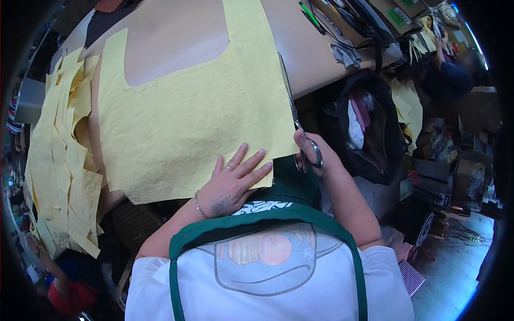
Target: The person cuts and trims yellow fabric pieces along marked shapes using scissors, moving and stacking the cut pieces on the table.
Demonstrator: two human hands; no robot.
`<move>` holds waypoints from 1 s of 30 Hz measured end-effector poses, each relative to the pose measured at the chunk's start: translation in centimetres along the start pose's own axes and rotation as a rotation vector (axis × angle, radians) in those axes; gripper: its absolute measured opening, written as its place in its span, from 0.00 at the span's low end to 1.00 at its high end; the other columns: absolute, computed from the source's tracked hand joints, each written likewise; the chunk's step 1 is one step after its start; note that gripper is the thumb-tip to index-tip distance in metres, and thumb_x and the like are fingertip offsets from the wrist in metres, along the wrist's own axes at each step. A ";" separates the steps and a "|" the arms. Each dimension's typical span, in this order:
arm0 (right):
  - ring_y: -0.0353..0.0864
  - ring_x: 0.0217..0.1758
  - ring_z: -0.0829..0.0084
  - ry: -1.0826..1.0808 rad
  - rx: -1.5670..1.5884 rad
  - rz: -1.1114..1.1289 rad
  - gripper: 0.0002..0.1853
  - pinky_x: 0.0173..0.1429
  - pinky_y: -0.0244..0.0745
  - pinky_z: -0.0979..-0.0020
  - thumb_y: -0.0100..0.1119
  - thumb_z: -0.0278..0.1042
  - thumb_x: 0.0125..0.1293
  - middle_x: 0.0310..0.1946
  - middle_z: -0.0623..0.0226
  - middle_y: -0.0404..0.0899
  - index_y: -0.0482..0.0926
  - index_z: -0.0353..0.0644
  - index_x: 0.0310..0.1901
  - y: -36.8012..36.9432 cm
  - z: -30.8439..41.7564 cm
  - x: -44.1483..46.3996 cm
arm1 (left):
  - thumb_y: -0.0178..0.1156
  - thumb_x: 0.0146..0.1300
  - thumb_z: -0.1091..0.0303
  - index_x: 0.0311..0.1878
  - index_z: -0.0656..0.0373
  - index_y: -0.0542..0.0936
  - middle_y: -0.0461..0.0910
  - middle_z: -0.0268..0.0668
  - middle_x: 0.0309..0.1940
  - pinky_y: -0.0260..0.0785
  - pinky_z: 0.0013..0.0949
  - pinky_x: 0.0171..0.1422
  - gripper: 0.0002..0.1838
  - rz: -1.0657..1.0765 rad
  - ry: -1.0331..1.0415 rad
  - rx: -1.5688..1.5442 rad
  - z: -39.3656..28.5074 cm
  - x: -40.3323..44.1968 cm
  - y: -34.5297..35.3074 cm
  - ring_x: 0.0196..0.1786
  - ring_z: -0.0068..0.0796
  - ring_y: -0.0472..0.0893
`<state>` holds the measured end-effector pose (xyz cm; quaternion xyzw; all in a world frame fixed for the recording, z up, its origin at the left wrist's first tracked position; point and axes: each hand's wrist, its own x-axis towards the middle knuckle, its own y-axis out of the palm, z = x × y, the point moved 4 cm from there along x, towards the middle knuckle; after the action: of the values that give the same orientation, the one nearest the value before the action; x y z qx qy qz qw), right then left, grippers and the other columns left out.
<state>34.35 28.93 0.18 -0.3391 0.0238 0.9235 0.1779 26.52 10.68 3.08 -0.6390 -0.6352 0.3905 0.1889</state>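
Observation:
A large yellow fabric piece (187, 117) with a wide cut-out at its top lies over the table (166, 32), its lower edge reaching toward my body. My left hand (235, 182) rests flat on its lower right part, fingers spread, a ring on one finger. At the fabric's right edge my right hand (316, 152) is closed round the handles of metal scissors (292, 101). The long blades point away from me along that edge; part of them is hidden by the cloth. A loose thread lies near the cut-out's lower left corner.
Stacked yellow fabric pieces (61, 160) hang at the table's left side. Pens and boxes (342, 27) sit at the back right. An open black bag (369, 128) is right of my right hand. Other people are at the far right (450, 75) and lower left (69, 289).

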 end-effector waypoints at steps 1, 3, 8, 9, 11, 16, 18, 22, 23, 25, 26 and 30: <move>0.68 0.15 0.80 -0.012 0.010 -0.003 0.39 0.19 0.65 0.78 0.48 0.78 0.40 0.15 0.71 0.65 0.66 0.39 0.24 0.1 0.2 0.2 | 0.51 0.54 0.72 0.65 0.42 0.54 0.43 0.33 0.68 0.39 0.67 0.60 0.34 0.003 0.005 -0.001 0.0 0.0 0.0 0.69 0.47 0.39; 0.68 0.14 0.80 -0.030 0.008 -0.013 0.39 0.18 0.64 0.78 0.47 0.78 0.40 0.14 0.71 0.64 0.66 0.40 0.23 0.2 0.2 0.4 | 0.51 0.54 0.71 0.65 0.42 0.54 0.43 0.33 0.68 0.40 0.67 0.60 0.34 -0.003 0.008 -0.002 0.0 -0.1 0.0 0.69 0.47 0.39; 0.67 0.13 0.81 -0.045 -0.021 -0.063 0.39 0.17 0.63 0.79 0.47 0.79 0.40 0.12 0.72 0.63 0.66 0.40 0.21 0.1 0.0 0.3 | 0.52 0.54 0.70 0.65 0.42 0.54 0.43 0.33 0.68 0.40 0.67 0.60 0.34 0.000 0.014 0.001 0.1 -0.1 0.2 0.69 0.47 0.39; 0.67 0.14 0.82 -0.028 -0.039 -0.061 0.39 0.17 0.63 0.80 0.47 0.78 0.40 0.14 0.72 0.65 0.68 0.38 0.24 0.0 -0.2 0.3 | 0.52 0.54 0.70 0.65 0.42 0.54 0.43 0.33 0.68 0.40 0.67 0.60 0.34 0.000 0.015 0.002 0.1 -0.1 0.2 0.69 0.47 0.39; 0.67 0.16 0.84 0.005 -0.076 -0.054 0.41 0.18 0.62 0.82 0.47 0.78 0.41 0.17 0.73 0.68 0.72 0.35 0.30 -0.1 -0.5 0.1 | 0.52 0.54 0.69 0.65 0.42 0.54 0.43 0.33 0.68 0.40 0.67 0.60 0.34 -0.002 0.016 0.001 0.2 -0.2 0.2 0.69 0.47 0.39; 0.67 0.13 0.83 -0.020 -0.066 -0.093 0.39 0.16 0.62 0.81 0.48 0.77 0.41 0.13 0.73 0.65 0.70 0.37 0.24 0.0 -1.1 0.0 | 0.52 0.53 0.69 0.65 0.43 0.54 0.43 0.33 0.68 0.41 0.67 0.60 0.34 0.003 0.021 0.018 0.2 -0.2 0.2 0.69 0.47 0.39; 0.66 0.12 0.82 -0.034 -0.078 -0.104 0.39 0.16 0.62 0.80 0.47 0.78 0.41 0.11 0.73 0.64 0.69 0.38 0.22 0.0 -1.1 0.0 | 0.52 0.53 0.69 0.65 0.43 0.54 0.43 0.34 0.68 0.41 0.67 0.60 0.34 0.001 0.023 0.019 0.2 -0.2 0.2 0.69 0.48 0.39; 0.66 0.11 0.83 -0.027 -0.080 -0.106 0.38 0.15 0.62 0.80 0.48 0.77 0.42 0.11 0.73 0.64 0.70 0.37 0.22 0.0 -1.2 -0.1 | 0.52 0.54 0.69 0.65 0.43 0.54 0.43 0.34 0.68 0.42 0.67 0.59 0.34 0.000 0.026 0.024 0.2 -0.3 0.3 0.69 0.48 0.39; 0.66 0.11 0.83 -0.022 -0.072 -0.107 0.38 0.15 0.62 0.80 0.48 0.76 0.42 0.11 0.73 0.64 0.69 0.37 0.22 0.1 -1.2 -0.1 | 0.52 0.54 0.69 0.65 0.43 0.54 0.43 0.34 0.68 0.42 0.67 0.59 0.34 0.000 0.027 0.023 0.2 -0.3 0.3 0.69 0.48 0.39; 0.65 0.11 0.83 -0.008 -0.085 -0.126 0.38 0.15 0.62 0.80 0.49 0.76 0.42 0.11 0.73 0.64 0.70 0.37 0.22 0.2 -1.1 -0.3 | 0.52 0.54 0.69 0.65 0.42 0.54 0.43 0.34 0.68 0.42 0.67 0.59 0.34 0.000 0.029 0.022 0.2 -0.3 0.3 0.69 0.48 0.39; 0.65 0.11 0.83 0.000 -0.092 -0.135 0.38 0.14 0.62 0.80 0.49 0.76 0.42 0.11 0.73 0.64 0.70 0.37 0.22 0.2 -1.0 -0.3 | 0.52 0.54 0.69 0.65 0.43 0.54 0.43 0.34 0.68 0.42 0.67 0.59 0.34 0.002 0.029 0.023 0.2 -0.3 0.3 0.69 0.48 0.39; 0.66 0.13 0.83 0.015 -0.078 -0.112 0.38 0.16 0.63 0.81 0.49 0.75 0.44 0.13 0.72 0.66 0.70 0.37 0.24 0.1 -1.3 -0.2 | 0.52 0.53 0.69 0.65 0.43 0.54 0.43 0.34 0.68 0.42 0.67 0.59 0.34 -0.001 0.029 0.016 0.2 -0.3 0.3 0.69 0.48 0.40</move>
<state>35.21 28.54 -0.70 -0.3537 -0.0300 0.9096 0.2158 26.66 10.31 2.80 -0.6429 -0.6293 0.3862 0.2037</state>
